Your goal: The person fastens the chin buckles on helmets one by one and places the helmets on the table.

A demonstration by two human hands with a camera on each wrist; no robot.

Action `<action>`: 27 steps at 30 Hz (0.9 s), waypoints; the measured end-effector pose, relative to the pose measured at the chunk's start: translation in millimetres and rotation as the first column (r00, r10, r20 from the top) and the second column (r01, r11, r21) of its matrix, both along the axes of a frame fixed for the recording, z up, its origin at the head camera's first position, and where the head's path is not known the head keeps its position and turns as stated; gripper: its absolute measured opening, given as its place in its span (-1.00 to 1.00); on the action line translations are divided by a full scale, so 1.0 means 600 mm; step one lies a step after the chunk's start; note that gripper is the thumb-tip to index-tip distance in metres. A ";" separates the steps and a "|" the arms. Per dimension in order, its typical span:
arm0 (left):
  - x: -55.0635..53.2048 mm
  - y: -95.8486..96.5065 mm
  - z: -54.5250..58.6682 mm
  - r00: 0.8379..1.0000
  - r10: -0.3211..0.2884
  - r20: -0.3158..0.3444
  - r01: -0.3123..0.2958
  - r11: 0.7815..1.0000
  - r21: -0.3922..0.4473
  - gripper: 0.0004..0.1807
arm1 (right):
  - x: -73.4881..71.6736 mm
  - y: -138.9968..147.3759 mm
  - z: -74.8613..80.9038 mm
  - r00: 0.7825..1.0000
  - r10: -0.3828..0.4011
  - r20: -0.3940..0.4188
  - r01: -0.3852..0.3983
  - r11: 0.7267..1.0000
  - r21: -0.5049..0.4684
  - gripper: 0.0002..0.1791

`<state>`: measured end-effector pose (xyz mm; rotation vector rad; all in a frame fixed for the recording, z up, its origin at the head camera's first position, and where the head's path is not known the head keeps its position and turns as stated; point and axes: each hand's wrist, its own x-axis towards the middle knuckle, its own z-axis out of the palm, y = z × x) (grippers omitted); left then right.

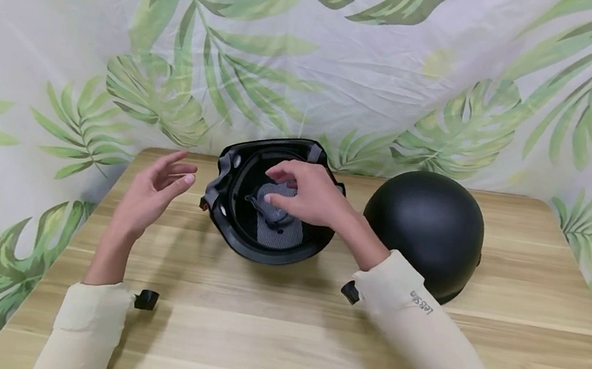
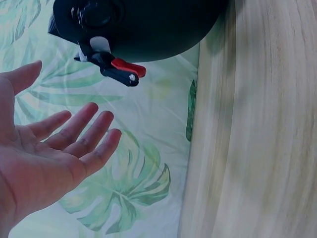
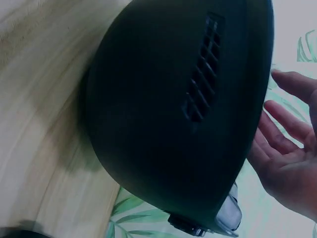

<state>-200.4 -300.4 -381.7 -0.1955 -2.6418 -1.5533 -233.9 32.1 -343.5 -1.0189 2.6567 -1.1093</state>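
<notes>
A white cloth backdrop printed with green leaves (image 1: 360,84) is stretched behind a pale wood-grain table (image 1: 251,314), and near twelve o'clock on that table a matt black, hard-shelled helmet (image 1: 263,254) is seen, turned upside down with its hollow facing up. At three o'clock from it, a smooth black dome-shaped helmet (image 1: 424,225) is set crown up. The hands are held apart, and nothing is gripped! The left hand (image 1: 148,196) is held out at nine o'clock, fingers loosely extended, clear of the shell; the right hand (image 1: 308,194) is poised over the hollow, thumb and fingers parted, though whether the grey ribbed lining (image 1: 278,234) is touched cannot be told.

Now, the handling: the upturned shell is judged stiff, fairly light and a little slick, with softness expected only in the lining. It could be rocked on its rounded crown. It is best held by the rim at three and nine o'clock, with the red-and-black buckle (image 2: 129,67) on the nine o'clock side left unpinched.
</notes>
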 end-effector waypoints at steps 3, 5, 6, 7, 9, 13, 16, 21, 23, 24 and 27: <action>0.000 -0.003 -0.002 1.000 -0.030 0.007 0.030 0.999 0.015 -0.29 | -0.012 -0.005 0.000 0.999 0.029 0.041 -0.029 1.000 -0.003 -0.52; -0.001 -0.007 -0.005 0.998 -0.065 0.005 0.065 0.998 0.024 -0.31 | -0.020 -0.009 -0.002 0.995 0.054 0.080 -0.053 0.998 -0.023 -0.51; -0.001 -0.010 -0.008 0.996 -0.089 0.003 0.088 0.996 0.029 -0.33 | -0.025 -0.011 -0.003 0.993 0.068 0.099 -0.065 0.997 -0.033 -0.51; -0.002 -0.012 -0.011 0.993 -0.114 0.004 0.114 0.993 0.037 -0.35 | -0.029 -0.013 -0.004 0.989 0.080 0.121 -0.076 0.996 -0.041 -0.50; -0.003 -0.017 -0.017 0.985 -0.173 0.006 0.172 0.983 0.062 -0.38 | -0.037 -0.018 -0.007 0.982 0.104 0.159 -0.097 0.994 -0.052 -0.50; -0.009 -0.028 -0.034 0.963 -0.270 0.017 0.266 0.957 0.114 -0.39 | -0.051 -0.025 -0.012 0.970 0.116 0.215 -0.111 0.993 -0.037 -0.49; -0.014 -0.032 -0.046 0.948 -0.315 0.034 0.307 0.940 0.150 -0.36 | -0.059 -0.031 -0.016 0.964 0.111 0.241 -0.107 0.994 -0.029 -0.49; -0.020 -0.032 -0.060 0.941 -0.326 0.088 0.307 0.935 0.178 -0.31 | -0.067 -0.035 -0.025 0.960 0.088 0.265 -0.087 0.996 -0.015 -0.50; -0.021 -0.030 -0.064 0.942 -0.317 0.112 0.295 0.939 0.177 -0.31 | -0.070 -0.036 -0.030 0.961 0.076 0.266 -0.080 0.997 0.003 -0.51; -0.022 -0.029 -0.066 0.942 -0.312 0.123 0.289 0.941 0.174 -0.32 | -0.070 -0.036 -0.033 0.961 0.073 0.266 -0.079 0.997 0.012 -0.51; -0.024 -0.025 -0.070 0.944 -0.294 0.150 0.271 0.950 0.156 -0.38 | -0.072 -0.038 -0.041 0.962 0.071 0.265 -0.084 0.996 0.037 -0.51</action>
